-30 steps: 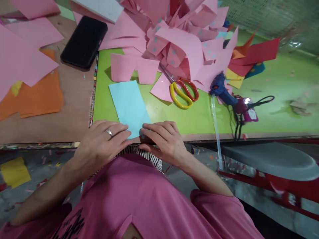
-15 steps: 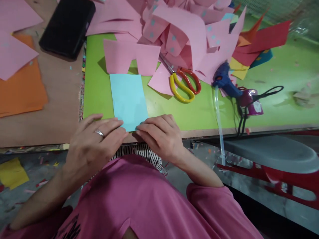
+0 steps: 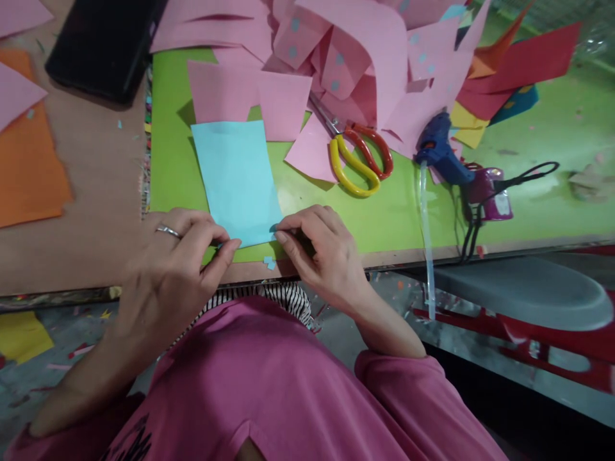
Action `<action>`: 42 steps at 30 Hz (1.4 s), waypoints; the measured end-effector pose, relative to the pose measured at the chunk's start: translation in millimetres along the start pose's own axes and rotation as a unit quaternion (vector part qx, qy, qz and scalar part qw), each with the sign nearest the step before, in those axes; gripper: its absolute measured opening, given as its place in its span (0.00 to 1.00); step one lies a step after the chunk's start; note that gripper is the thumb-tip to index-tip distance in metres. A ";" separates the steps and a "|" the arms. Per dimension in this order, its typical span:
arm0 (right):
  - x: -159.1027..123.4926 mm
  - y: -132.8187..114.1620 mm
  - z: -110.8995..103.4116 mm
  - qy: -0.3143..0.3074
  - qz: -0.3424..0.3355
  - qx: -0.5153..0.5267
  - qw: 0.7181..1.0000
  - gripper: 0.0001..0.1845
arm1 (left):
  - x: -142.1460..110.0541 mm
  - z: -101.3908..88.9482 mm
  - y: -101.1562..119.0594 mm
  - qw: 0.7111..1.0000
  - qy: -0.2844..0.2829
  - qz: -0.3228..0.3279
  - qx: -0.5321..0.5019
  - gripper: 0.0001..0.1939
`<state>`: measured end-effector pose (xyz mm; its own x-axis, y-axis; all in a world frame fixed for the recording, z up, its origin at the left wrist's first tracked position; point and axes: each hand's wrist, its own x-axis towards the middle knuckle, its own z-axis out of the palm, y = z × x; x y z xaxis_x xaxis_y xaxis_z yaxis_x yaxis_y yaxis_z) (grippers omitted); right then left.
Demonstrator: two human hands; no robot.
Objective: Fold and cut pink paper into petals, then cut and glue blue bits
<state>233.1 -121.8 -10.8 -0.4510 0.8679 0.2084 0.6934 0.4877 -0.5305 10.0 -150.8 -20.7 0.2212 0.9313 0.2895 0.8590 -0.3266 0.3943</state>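
A light blue sheet of paper point(image 3: 236, 179) lies in front of me near the table's edge, its near edge folded over in a narrow strip. My left hand point(image 3: 180, 256), with a ring on one finger, pinches its near left corner between thumb and fingers. At the near right corner, my right hand point(image 3: 319, 246) pinches the same sheet. Two small blue paper scraps point(image 3: 270, 262) rest just below the fold. Beyond the sheet stands a pink paper piece point(image 3: 223, 93), partly covered by the sheet's far edge. Scissors point(image 3: 358, 157) with one yellow and one red handle lie to the right.
A blue glue gun point(image 3: 439, 150) with a clear glue stick sits to the right, beside a purple roll point(image 3: 494, 195). Pink cut papers point(image 3: 355, 38) pile up at the back. A black phone point(image 3: 106, 51) and orange paper point(image 3: 29, 160) lie left. A grey stool point(image 3: 528, 291) stands at right.
Both hands have gone from flattened fingers on the near edge to pinching its corners. The blue sheet has shifted slightly away and left, uncovering the small blue scraps.
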 end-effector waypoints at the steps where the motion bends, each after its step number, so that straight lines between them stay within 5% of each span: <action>1: 0.0 -0.2 0.1 -0.001 0.004 0.000 1.000 0.07 | 0.1 0.0 0.0 1.000 -0.002 -0.003 -0.002 0.03; 17: -0.6 0.3 3.0 0.002 0.018 0.000 1.000 0.04 | -3.4 2.0 -1.8 1.000 -0.005 0.003 -0.022 0.01; 22: -0.5 2.6 3.5 0.002 -0.001 -0.002 1.000 0.06 | -1.6 -5.1 -7.4 0.999 -0.039 0.031 -0.007 0.13; 29: -0.5 1.6 3.1 -0.002 -0.011 -0.011 1.000 0.08 | -2.9 -9.7 -9.3 0.996 -0.077 0.055 -0.006 0.17; 42: -1.6 4.3 5.8 0.008 -0.023 -0.016 1.000 0.09 | -18.4 -16.5 -11.8 0.984 -0.069 0.142 0.085 0.36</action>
<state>233.5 -121.6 -18.2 -0.4746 0.8454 0.2451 0.6899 0.5302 -0.4928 -11.8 -166.7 -16.3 0.5134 0.8238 0.2403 0.8162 -0.5552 0.1598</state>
